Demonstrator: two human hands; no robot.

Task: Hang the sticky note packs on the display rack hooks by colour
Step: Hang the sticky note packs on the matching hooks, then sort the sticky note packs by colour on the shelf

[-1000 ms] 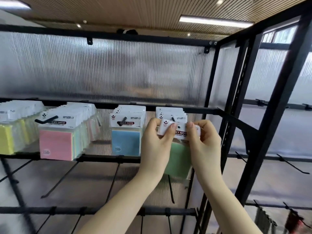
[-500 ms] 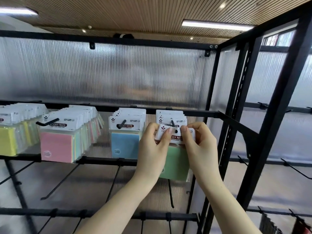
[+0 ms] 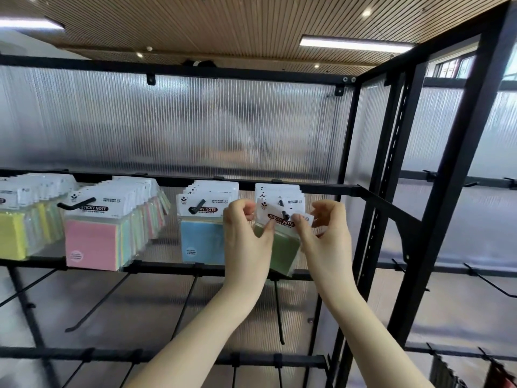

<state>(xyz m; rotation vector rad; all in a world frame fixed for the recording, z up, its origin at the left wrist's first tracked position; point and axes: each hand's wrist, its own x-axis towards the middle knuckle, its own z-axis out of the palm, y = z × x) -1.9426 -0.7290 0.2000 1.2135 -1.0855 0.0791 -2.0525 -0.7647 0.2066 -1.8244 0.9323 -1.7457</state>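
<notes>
**Green pack going onto the right-hand hook**

Both hands hold one green pack (image 3: 282, 245) by its white header card, at the right end of the rack's (image 3: 361, 189) upper bar. The left hand (image 3: 246, 233) pinches the card's left edge between thumb and fingertips; the right hand (image 3: 321, 233) pinches its right edge, the other fingers curled. Gripping the card's two sides keeps its punched hole clear and lets the pack be steered. The hook (image 3: 282, 208) appears to poke through the hole already, though the pack hangs tilted, so it likely wants pushing back against the white-carded packs behind it. To the left, the blue packs (image 3: 201, 239), pink packs (image 3: 92, 242) and yellow packs (image 3: 12, 236) each hang on their own hooks, one colour in front per hook. The hooks on the lower bar are bare.
</notes>
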